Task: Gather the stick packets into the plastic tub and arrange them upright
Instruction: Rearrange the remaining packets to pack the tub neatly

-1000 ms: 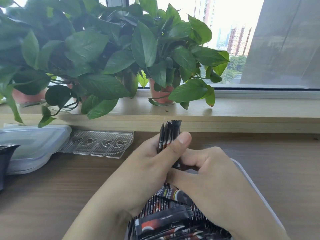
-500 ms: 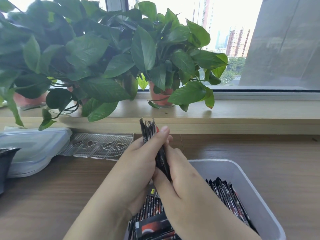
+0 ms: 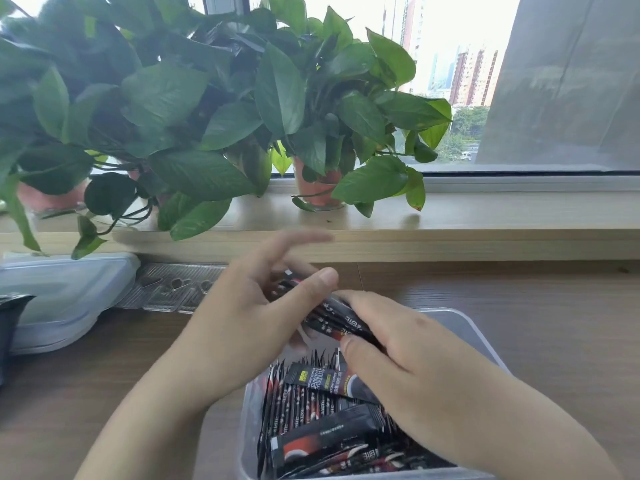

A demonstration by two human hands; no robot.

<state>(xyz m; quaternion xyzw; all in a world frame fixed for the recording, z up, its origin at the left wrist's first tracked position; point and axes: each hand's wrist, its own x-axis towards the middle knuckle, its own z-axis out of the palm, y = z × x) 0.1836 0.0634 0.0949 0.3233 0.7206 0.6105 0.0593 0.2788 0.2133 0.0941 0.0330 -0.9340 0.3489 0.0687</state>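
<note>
right hand (image 3: 415, 358) clasps a tilted bundle of stick packets (image 3: 332, 317) above the plastic tub (image 3: 485, 344). left hand (image 3: 242, 317) has its thumb on the far end; grip cannot be told. upright packets (image 3: 301, 410) fill the tub; flat packets (image 3: 325, 441) across them remain unarranged.

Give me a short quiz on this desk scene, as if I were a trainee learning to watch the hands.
1. True or false: the plastic tub is empty.
2. Where do the potted plants stand? A) on the windowsill B) inside the tub C) on the floor
3. Fill in: the left hand and the right hand together hold a bundle of ___.

Key: 1 false, stick packets stand packed inside it. 2 A. 3 stick packets.
</note>
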